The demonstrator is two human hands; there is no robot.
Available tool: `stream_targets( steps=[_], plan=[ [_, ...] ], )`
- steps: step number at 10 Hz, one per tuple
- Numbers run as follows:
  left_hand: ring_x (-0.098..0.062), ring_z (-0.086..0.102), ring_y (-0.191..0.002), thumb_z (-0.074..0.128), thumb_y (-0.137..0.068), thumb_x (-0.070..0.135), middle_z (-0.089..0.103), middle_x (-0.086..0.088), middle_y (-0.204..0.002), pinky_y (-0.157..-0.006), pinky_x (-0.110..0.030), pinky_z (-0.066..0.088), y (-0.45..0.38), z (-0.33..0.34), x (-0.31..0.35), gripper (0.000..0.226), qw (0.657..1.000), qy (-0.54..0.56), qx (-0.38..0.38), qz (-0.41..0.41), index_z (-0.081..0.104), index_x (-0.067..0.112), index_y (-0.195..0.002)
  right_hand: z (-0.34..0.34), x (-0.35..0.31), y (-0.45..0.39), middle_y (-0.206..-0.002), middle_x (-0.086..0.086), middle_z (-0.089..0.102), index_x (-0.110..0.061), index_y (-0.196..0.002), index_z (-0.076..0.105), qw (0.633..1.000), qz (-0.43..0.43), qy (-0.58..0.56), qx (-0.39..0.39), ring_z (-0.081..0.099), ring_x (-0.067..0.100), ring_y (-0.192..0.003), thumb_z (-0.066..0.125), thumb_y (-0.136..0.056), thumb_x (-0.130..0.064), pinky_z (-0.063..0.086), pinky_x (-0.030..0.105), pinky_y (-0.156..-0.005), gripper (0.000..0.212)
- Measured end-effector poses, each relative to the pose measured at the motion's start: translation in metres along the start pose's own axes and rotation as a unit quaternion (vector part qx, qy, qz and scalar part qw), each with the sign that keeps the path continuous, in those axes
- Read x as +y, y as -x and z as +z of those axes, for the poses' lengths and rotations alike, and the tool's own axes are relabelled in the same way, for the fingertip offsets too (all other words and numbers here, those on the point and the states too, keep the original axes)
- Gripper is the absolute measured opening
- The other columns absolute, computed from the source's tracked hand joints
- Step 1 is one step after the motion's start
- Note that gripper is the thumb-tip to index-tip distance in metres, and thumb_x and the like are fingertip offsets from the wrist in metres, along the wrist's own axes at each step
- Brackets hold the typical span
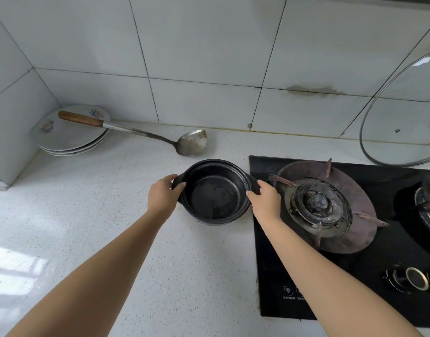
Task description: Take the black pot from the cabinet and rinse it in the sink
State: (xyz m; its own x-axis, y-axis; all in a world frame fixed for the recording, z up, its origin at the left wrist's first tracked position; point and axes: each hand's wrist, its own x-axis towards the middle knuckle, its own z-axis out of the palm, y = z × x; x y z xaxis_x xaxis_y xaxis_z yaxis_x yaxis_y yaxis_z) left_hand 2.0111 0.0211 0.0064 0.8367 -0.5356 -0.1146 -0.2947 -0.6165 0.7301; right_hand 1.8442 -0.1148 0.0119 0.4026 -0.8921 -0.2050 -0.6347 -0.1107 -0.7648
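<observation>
My round black pot [215, 192] looks matt, faintly streaked inside (ceramic, I think); the long spatula [145, 135] has a worn metal blade and glossy wooden handle.

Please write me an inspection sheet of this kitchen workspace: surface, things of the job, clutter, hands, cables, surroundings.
Surface: white speckled countertop, with a bright patch of light at the left.
Job's things: black pot, upright, no lid, on the countertop beside the gas stove; no sink or cabinet in view.
Clutter: stack of flowered plates in the corner; metal spatula with wooden handle resting on them; glass lid leaning on the wall.
Hands: left hand grips the pot's left handle; right hand grips the right one.
Cables: nothing seen.
Surroundings: white tiled wall, stained above the stove.
</observation>
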Motion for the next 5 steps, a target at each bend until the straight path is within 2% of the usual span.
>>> stream_targets(
  steps=[2, 3, 4, 5],
  plan=[
    [-0.026, 0.061, -0.101, 0.050, -0.094, 0.031, 0.066, -0.007, -0.117, -0.076, -0.031, 0.045, 0.013, -0.014, -0.009, 0.040, 0.995, -0.095, -0.027, 0.023, 0.052, 0.016, -0.131, -0.009, -0.001, 0.006, -0.138, 0.014, 0.052, -0.009, -0.140, 0.041, 0.993, -0.046, 0.105, -0.027, 0.050, 0.030, -0.126, 0.049, -0.096, -0.022, 0.044, 0.041, -0.100, 0.046],
    [-0.025, 0.060, -0.104, 0.050, -0.094, 0.031, 0.065, -0.007, -0.119, -0.079, -0.033, 0.046, 0.025, -0.021, -0.008, 0.040, 0.990, -0.132, -0.035, 0.018, 0.053, 0.015, -0.131, -0.021, -0.007, 0.016, -0.131, 0.011, 0.056, -0.007, -0.134, 0.045, 0.974, -0.104, 0.188, -0.072, 0.055, 0.028, -0.118, 0.047, -0.097, -0.024, 0.047, 0.036, -0.091, 0.041],
    [-0.025, 0.060, -0.106, 0.048, -0.095, 0.030, 0.063, -0.007, -0.120, -0.078, -0.031, 0.046, 0.045, -0.028, 0.002, 0.036, 0.981, -0.189, -0.029, 0.039, 0.056, 0.017, -0.127, -0.037, -0.009, 0.028, -0.129, 0.009, 0.057, -0.009, -0.130, 0.048, 0.940, -0.176, 0.279, -0.083, 0.056, 0.025, -0.116, 0.045, -0.098, -0.027, 0.048, 0.033, -0.086, 0.037],
    [-0.024, 0.059, -0.106, 0.045, -0.095, 0.031, 0.062, -0.005, -0.119, -0.076, -0.032, 0.046, 0.067, -0.034, 0.021, 0.033, 0.965, -0.252, -0.007, 0.069, 0.057, 0.018, -0.123, -0.058, -0.009, 0.036, -0.126, 0.007, 0.060, -0.011, -0.126, 0.052, 0.913, -0.256, 0.309, -0.072, 0.058, 0.024, -0.113, 0.044, -0.098, -0.026, 0.050, 0.034, -0.086, 0.033]
  ],
)
